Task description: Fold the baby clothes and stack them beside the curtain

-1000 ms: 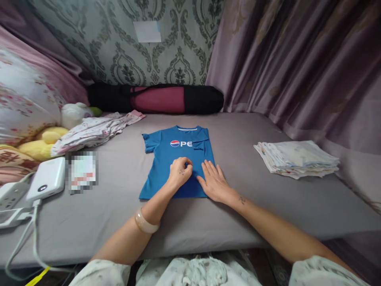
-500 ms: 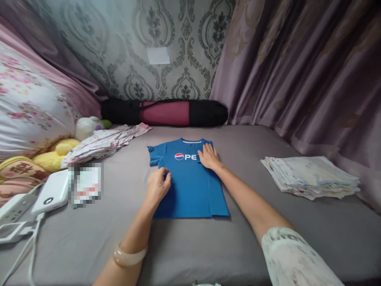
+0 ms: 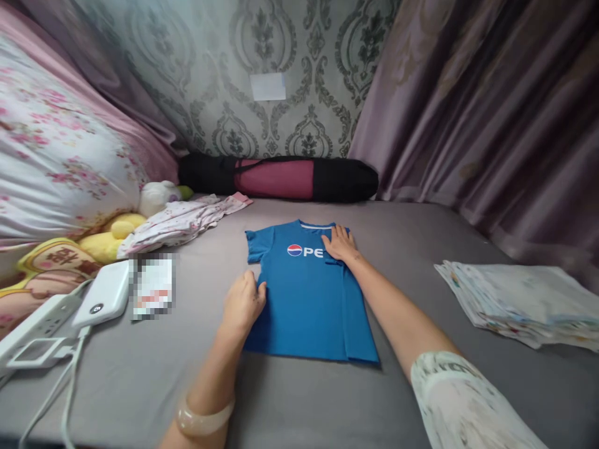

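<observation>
A blue T-shirt (image 3: 304,312) lies face up on the grey bed sheet, with a round logo and the white letters "PE" on its chest. Its right side is folded inward over the rest of the print; its left sleeve sticks out. My right hand (image 3: 340,243) rests flat near the right end of the collar, fingers stretched out. At the shirt's left edge, below the sleeve, my left hand (image 3: 244,302) is closed with curled fingers and seems to grip the fabric; the fingertips are partly hidden.
A stack of folded pale cloths (image 3: 528,299) lies at the right. Leftward are a power bank (image 3: 103,293), a power strip (image 3: 47,318) with cables, a yellow plush toy (image 3: 105,240) and a crumpled floral garment (image 3: 180,221). A long black-and-maroon bag (image 3: 276,178) lies along the wall.
My left hand has shifted from over the shirt to its left edge, its fingers more closed. My right hand stays pressed near the collar. The whole view has shifted slightly.
</observation>
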The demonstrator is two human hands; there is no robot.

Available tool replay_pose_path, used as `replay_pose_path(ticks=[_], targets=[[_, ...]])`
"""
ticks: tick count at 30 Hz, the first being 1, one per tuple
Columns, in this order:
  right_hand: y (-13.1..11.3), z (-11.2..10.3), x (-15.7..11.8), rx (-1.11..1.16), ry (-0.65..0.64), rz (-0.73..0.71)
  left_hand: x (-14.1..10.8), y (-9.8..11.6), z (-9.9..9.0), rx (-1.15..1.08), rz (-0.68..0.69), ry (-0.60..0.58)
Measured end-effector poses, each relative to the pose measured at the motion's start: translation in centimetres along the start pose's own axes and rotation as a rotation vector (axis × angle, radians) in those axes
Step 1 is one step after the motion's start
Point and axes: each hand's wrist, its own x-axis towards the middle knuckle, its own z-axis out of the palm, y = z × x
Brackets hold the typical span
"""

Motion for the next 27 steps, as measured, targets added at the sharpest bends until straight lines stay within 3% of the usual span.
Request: replay_pose_path(ticks=[4,7,10,14,19,24,27], targets=[[-2.3,-0.5,0.3,-0.053,0.049,0.028,-0.2,0.4,-1.3,0.009,-0.054,-0.146],[-6.0,-0.1,0.1,-0.047,0.099,-0.156,0.0,0.3,-1.3,0.000,-0.095,-0.171],[-9.2,0.6,-0.2,0.013,0.013,-0.285,0.3,-0.1,-1.1,-0.020,-0.111,-0.164],[-10.9,0.8,0.0,0.055,-0.082,-0.226,0.6,-0.5,-0.9,-0.087,-0.106,-0.201],[-13.5,-0.7,0.0,0.115,0.100,-0.289,0.9,-0.7,-0.8,-0.157,-0.114,-0.220],[-19.2,-1.5,0.0,0.308,-0.090,-0.315,1.5,-1.4,-0.3,-0.244,-0.114,-0.215],[-22.1,-1.1,-0.4,0.315,-0.115,-0.275,1.7,-1.9,-0.3,-0.246,-0.111,-0.225]])
